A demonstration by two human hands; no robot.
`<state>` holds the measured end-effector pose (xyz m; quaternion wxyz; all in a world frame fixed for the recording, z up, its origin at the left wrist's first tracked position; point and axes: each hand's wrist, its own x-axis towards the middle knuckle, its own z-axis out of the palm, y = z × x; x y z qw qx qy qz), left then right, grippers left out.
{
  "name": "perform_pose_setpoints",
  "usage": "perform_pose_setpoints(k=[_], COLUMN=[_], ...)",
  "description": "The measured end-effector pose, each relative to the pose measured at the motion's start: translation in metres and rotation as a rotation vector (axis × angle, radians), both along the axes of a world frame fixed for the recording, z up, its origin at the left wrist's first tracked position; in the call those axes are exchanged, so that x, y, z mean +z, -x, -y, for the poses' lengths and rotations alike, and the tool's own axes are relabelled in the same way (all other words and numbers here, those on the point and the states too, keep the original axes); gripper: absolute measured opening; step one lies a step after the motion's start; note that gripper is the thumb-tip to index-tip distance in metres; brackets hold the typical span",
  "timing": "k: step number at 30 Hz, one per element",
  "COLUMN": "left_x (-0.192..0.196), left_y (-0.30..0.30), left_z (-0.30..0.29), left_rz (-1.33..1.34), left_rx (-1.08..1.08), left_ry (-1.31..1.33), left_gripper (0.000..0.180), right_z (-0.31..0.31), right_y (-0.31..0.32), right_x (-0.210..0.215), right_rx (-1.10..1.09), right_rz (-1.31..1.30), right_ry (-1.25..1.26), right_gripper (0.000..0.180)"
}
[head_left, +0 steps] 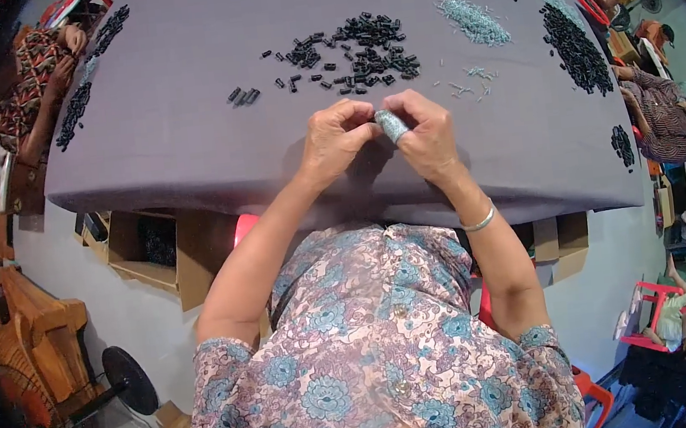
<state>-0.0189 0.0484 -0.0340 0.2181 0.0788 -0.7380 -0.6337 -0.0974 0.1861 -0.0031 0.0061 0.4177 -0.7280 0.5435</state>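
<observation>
Over the near part of the cloth-covered table (209, 136), my left hand (334, 143) and my right hand (430, 136) meet with fingertips pinched together. Whatever sits between them is small and mostly hidden by the fingers. A silvery-grey wrap (391, 127) covers a digit of my right hand. Just beyond the hands lies a loose heap of small black cylinders (374, 35). To its left, a few black cylinders (244, 96) lie side by side. At the right is a pile of thin, pale pin-like pieces (475, 21), with several loose pins (476, 83) nearer my right hand.
More black pieces form a long heap (577, 51) along the right edge and another (77, 112) at the left edge. People sit along both sides. Open cardboard boxes (142, 252) stand under the table's front edge.
</observation>
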Motion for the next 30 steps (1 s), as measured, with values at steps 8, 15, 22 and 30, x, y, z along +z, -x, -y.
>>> perform_pose_setpoints(k=[8, 15, 22, 30], left_x=[0.001, 0.009, 0.004, 0.001], left_y=[-0.003, -0.008, -0.004, -0.003], left_z=[-0.004, -0.006, 0.018, 0.040], left_rz=[-0.027, 0.042, 0.065, 0.021], left_rx=[-0.013, -0.028, 0.103, 0.166], left_ry=[-0.052, -0.076, -0.173, -0.068], left_gripper=[0.016, 0.017, 0.015, 0.018], right_z=[0.001, 0.000, 0.009, 0.039], right_y=[-0.009, -0.010, 0.010, 0.042], right_x=[-0.002, -0.003, 0.002, -0.009], right_rx=[-0.043, -0.037, -0.088, 0.054], right_rz=[-0.082, -0.013, 0.063, -0.509], right_ry=[0.040, 0.046, -0.084, -0.306], right_gripper=[0.013, 0.011, 0.013, 0.026])
